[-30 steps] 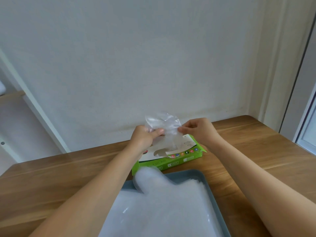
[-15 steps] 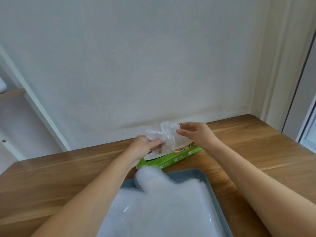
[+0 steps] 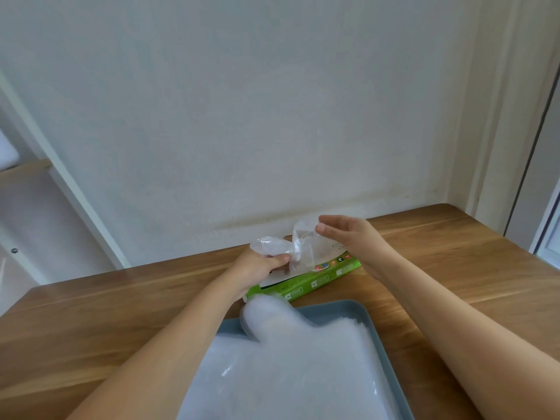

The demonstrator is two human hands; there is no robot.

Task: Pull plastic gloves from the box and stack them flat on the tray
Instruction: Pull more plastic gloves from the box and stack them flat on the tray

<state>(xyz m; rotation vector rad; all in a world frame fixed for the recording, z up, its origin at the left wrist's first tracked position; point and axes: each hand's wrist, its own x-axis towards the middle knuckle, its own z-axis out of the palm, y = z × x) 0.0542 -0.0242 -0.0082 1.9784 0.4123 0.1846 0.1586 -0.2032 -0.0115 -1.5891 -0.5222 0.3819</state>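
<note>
The left hand (image 3: 257, 265) pinches a crumpled clear glove (image 3: 289, 247) between thumb and curled fingers, above the green box (image 3: 322, 280) at the tray's (image 3: 336, 307) 12 o'clock; the right hand (image 3: 348, 234), fingers loosely straight, holds nothing, just beside the glove's 2 o'clock tip

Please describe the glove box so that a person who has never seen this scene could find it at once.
On the wooden table, a grey-blue tray holds a stack of clear gloves. The box lies flat just beyond the tray's far edge, below a crumpled glove. Only it is bright green, with a white top.
</note>
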